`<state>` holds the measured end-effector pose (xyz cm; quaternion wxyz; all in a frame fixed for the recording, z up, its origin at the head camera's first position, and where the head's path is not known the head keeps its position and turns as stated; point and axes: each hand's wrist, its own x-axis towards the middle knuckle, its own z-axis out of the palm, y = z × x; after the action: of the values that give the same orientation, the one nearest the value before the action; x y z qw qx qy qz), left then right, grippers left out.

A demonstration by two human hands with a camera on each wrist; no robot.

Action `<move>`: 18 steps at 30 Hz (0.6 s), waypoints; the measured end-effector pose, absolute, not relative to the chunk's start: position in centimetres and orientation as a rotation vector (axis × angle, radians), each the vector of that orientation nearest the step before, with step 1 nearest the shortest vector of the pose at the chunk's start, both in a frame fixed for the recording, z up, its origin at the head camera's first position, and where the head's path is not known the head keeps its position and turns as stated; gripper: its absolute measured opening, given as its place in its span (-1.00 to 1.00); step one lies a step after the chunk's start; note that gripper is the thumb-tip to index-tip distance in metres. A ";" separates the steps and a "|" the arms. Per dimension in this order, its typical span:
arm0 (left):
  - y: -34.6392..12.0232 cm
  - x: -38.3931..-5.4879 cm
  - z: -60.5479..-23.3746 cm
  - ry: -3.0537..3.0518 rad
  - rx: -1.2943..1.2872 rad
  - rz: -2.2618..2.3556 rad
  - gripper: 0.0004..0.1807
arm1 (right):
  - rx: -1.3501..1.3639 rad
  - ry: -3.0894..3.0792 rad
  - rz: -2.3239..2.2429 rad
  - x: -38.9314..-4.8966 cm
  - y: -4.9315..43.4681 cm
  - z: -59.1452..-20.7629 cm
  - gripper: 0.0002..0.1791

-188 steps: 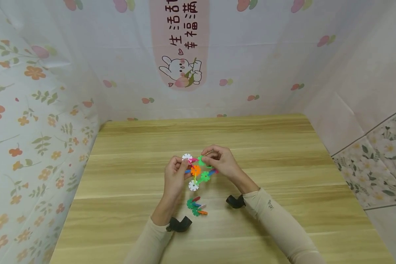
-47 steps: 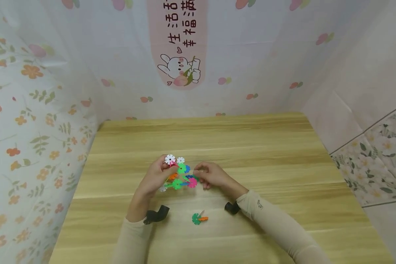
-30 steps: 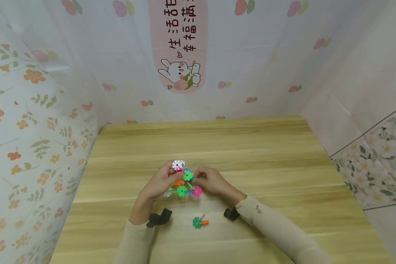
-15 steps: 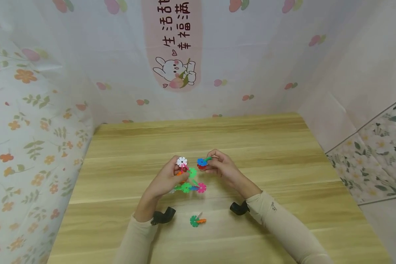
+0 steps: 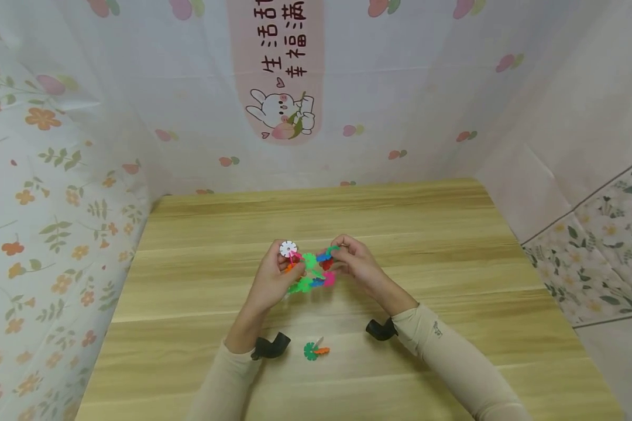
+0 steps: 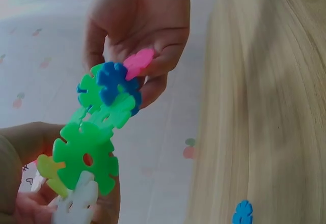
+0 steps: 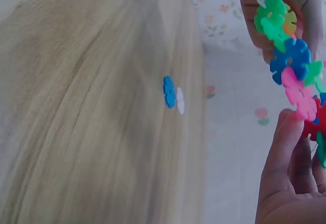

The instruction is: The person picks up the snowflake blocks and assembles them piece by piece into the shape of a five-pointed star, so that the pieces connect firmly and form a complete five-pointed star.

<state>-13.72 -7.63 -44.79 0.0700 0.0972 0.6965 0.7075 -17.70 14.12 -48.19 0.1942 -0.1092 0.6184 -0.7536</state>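
Note:
My left hand (image 5: 276,275) grips a colourful chain of notched plastic snowflake discs. A white disc (image 5: 288,249) stands at its top, with bright green discs (image 6: 86,158) and a pink disc (image 7: 299,94) along it. My right hand (image 5: 362,268) pinches a small cluster with a blue disc (image 5: 322,257), a red disc (image 5: 326,265) and a dark green disc (image 5: 333,251). The blue disc meets the chain's upper green disc (image 5: 309,261); whether it is slotted in, I cannot tell. My right thumb (image 7: 286,132) is by the pink disc. Fingers hide parts of the chain.
Nearer the body, a dark green disc (image 5: 310,351), an orange disc (image 5: 322,351) and a pale disc (image 5: 318,341) lie together on the wooden table (image 5: 426,234). Black curved pieces (image 5: 272,346) sit at both wrists. Printed cloth (image 5: 400,105) hangs behind the table.
The right hand's cluster, apart from the chain half a second ago, has come against its green disc. The left hand has moved slightly up. Red and blue discs have left the table pile since the earliest frame.

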 end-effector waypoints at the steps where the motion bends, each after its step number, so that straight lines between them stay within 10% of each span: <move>1: -7.5 -13.7 -44.8 2.103 0.288 2.146 -0.66 | -0.305 1.747 -2.118 -17.7 14.1 -48.1 -0.81; 18: -5.9 -14.0 -46.4 2.189 0.094 2.290 -0.60 | -0.450 1.938 -2.104 -17.9 13.2 -47.6 -0.67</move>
<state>-14.05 -5.93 -46.41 -0.0138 0.0297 0.6906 0.7225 -17.90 13.15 -47.61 0.1226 -0.1542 0.6641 -0.7212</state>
